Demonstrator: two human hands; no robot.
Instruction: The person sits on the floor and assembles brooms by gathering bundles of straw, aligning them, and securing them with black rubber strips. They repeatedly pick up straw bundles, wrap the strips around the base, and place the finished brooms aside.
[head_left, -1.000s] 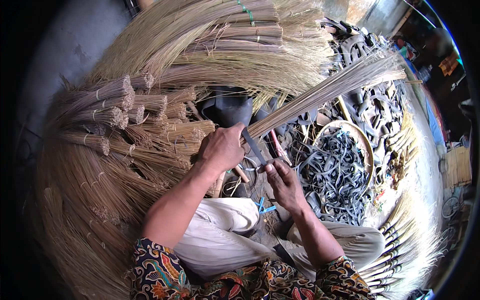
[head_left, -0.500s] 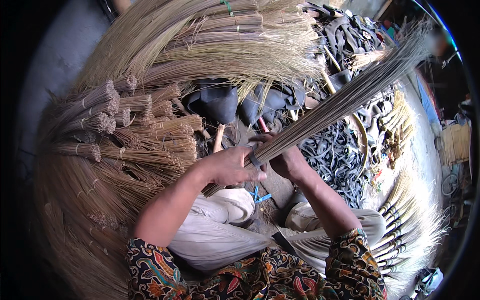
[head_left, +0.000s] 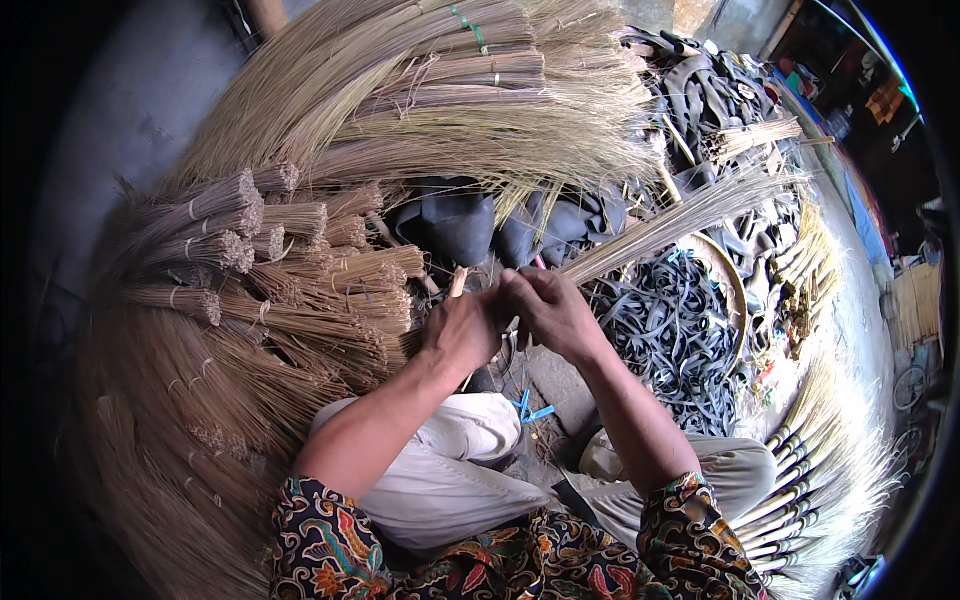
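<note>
Both hands clamped on the butt end of a thin stick bundle [head_left: 690, 215], meeting just above the lap. Left hand [head_left: 462, 330] wrapped around the near end, grip closed tight; right hand [head_left: 555, 312] closed on the same bundle just beside it, fingers curled over the top, knuckles touching the left. Bundle slanting up and away to the right, tips fanning out over the black stuff beyond. Pale stub [head_left: 458, 282] poking up above the left hand, could be a handle or peg, too small to tell.

Step in hand, by the look: gathering and squeezing the stick ends together, binding probably under way; no strap visible between the fingers, hidden if there. Next move likely calls for keeping the squeeze firm with one hand while the other frees up for a tie, without letting the sticks splay.

Around: round basket [head_left: 738, 300] full of black rubber strips [head_left: 665, 320] just right of the hands, within reach. Blue scissors [head_left: 528, 408] on the floor between the knees. Tied bundles [head_left: 250, 250] stacked left, cut ends facing in. Big loose sheaves [head_left: 450, 90] across the top. Black rubber sheets [head_left: 470, 225] right behind the hands. Finished brooms [head_left: 800, 490] lower right. Crowded on all sides; the long bundle's tips overhang the basket, could snag when swung.
</note>
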